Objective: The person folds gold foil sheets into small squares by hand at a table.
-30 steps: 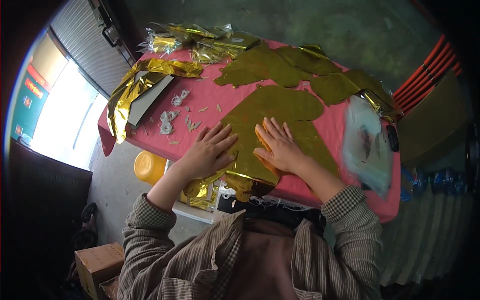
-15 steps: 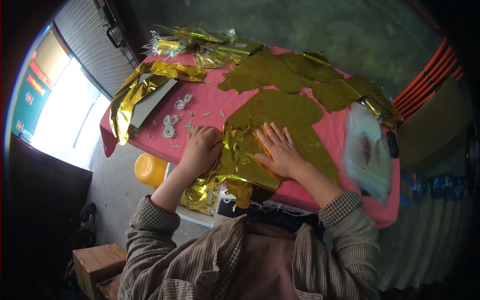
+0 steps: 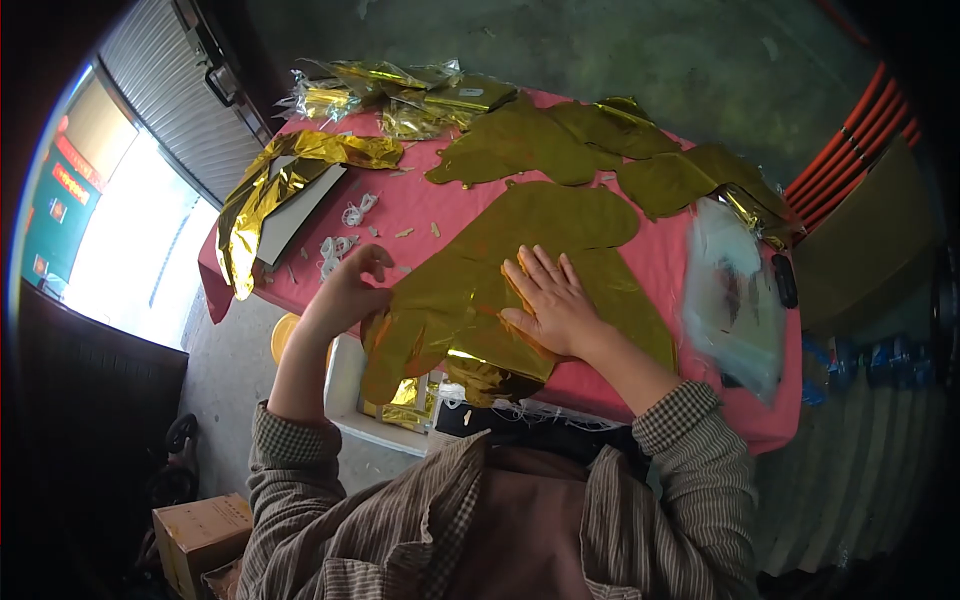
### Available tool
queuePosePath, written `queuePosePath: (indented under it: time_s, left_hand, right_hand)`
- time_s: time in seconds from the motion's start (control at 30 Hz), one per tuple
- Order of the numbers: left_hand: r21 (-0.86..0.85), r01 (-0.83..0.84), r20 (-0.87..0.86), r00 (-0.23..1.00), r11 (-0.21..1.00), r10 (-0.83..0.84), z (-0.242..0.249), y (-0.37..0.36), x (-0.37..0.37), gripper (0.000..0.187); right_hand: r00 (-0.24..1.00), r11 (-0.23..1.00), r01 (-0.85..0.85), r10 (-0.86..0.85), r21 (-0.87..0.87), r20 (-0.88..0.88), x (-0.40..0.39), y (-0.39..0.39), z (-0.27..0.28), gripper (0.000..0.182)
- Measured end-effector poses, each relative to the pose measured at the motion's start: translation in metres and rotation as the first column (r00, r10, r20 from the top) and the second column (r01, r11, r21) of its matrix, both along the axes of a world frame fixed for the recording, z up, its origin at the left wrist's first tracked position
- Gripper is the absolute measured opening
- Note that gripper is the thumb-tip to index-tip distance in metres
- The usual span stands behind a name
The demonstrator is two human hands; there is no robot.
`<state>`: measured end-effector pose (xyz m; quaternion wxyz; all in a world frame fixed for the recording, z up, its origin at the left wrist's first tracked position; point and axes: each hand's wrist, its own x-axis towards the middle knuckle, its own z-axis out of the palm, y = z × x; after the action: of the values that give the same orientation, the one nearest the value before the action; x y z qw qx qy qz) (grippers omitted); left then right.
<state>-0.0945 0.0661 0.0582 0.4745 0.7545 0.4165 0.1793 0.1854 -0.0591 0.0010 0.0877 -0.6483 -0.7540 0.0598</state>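
Observation:
A flat gold foil balloon (image 3: pixel 540 215), uninflated, is spread over the near middle of the pink-covered table. My right hand (image 3: pixel 550 305) lies flat on it with fingers stretched out. Off the foil's left edge is my left hand (image 3: pixel 345 290), its fingers bent and a gap between thumb and forefinger; nothing shows in it. The foil's near part hangs over the table's front edge, crumpled and shiny there. Beyond it lie more flat gold foil balloons (image 3: pixel 525 145).
White cord coils (image 3: pixel 360 210) and small pale clips lie left on the pink cloth (image 3: pixel 420 215). Packaged gold foil (image 3: pixel 430 95) is at the back, clear plastic bags (image 3: pixel 735 310) and a black object (image 3: pixel 784 282) at right. A white box (image 3: pixel 350 400) stands below the front edge.
My left hand has moved left and let go of the bunched foil. The balloon's left part is now spread flatter and further left. My right hand stays pressed on it.

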Motion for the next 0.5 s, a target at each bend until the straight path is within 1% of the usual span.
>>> queuePosePath:
  time_s: [0.03, 0.07, 0.13, 0.17, 0.2, 0.27, 0.3, 0.33, 0.37, 0.4, 0.47, 0.5]
  left_hand:
    - [0.290, 0.027, -0.029, 0.999, 0.957, -0.020, -0.004, 0.004, -0.004, 0.025]
    - [0.292, 0.031, -0.032, 0.999, 0.956, -0.023, -0.004, 0.005, -0.004, 0.025]
    - [0.457, -0.020, -0.186, 0.975, 0.889, 0.118, 0.004, 0.005, 0.001, 0.020]
    - [0.385, 0.011, -0.139, 0.989, 0.923, 0.046, 0.007, 0.002, 0.007, 0.019]
    - [0.342, 0.087, -0.152, 0.988, 0.936, -0.036, 0.015, -0.007, 0.019, 0.022]
    - [0.331, 0.333, -0.127, 0.943, 0.883, -0.308, 0.012, -0.018, 0.036, 0.027]
    - [0.333, 0.338, -0.127, 0.941, 0.880, -0.314, 0.004, -0.022, 0.042, 0.027]
    - [0.476, 0.400, -0.169, 0.916, 0.783, -0.365, -0.007, -0.025, 0.049, 0.030]
    - [0.601, 0.451, -0.220, 0.887, 0.660, -0.406, -0.014, -0.027, 0.052, 0.033]
    - [0.601, 0.455, -0.220, 0.885, 0.657, -0.410, -0.015, -0.029, 0.053, 0.033]
    - [0.545, 0.458, -0.335, 0.887, 0.703, -0.318, -0.017, -0.030, 0.051, 0.041]
    - [0.541, 0.458, -0.336, 0.887, 0.706, -0.318, -0.016, -0.031, 0.049, 0.041]
  right_hand:
    - [1.000, 1.000, 0.000, 0.000, 0.007, 0.000, 0.000, 0.000, -0.001, 0.070]
    - [1.000, 1.000, 0.003, -0.003, 0.010, -0.004, -0.001, -0.001, -0.001, 0.070]
    - [1.000, 1.000, 0.007, -0.007, -0.013, -0.005, -0.001, 0.000, 0.002, 0.070]
    - [1.000, 1.000, 0.010, -0.010, -0.009, -0.005, -0.001, 0.000, 0.002, 0.070]
    - [1.000, 1.000, 0.009, -0.010, -0.011, -0.017, -0.001, 0.000, 0.001, 0.070]
    - [1.000, 1.000, 0.014, -0.015, -0.011, -0.026, -0.001, 0.000, 0.002, 0.070]
    - [1.000, 1.000, 0.012, -0.013, -0.021, -0.028, -0.001, 0.000, 0.003, 0.070]
    - [1.000, 0.999, 0.010, -0.010, -0.030, -0.029, -0.002, 0.000, 0.004, 0.069]
    - [0.999, 0.999, 0.015, -0.016, -0.029, -0.028, -0.002, 0.001, 0.005, 0.069]
    - [0.999, 0.999, 0.017, -0.018, -0.032, -0.030, -0.003, 0.001, 0.004, 0.069]
    - [0.999, 0.999, 0.020, -0.022, -0.038, -0.034, -0.001, 0.000, 0.004, 0.069]
    - [0.999, 0.999, 0.021, -0.022, -0.036, -0.031, -0.001, 0.000, 0.003, 0.069]
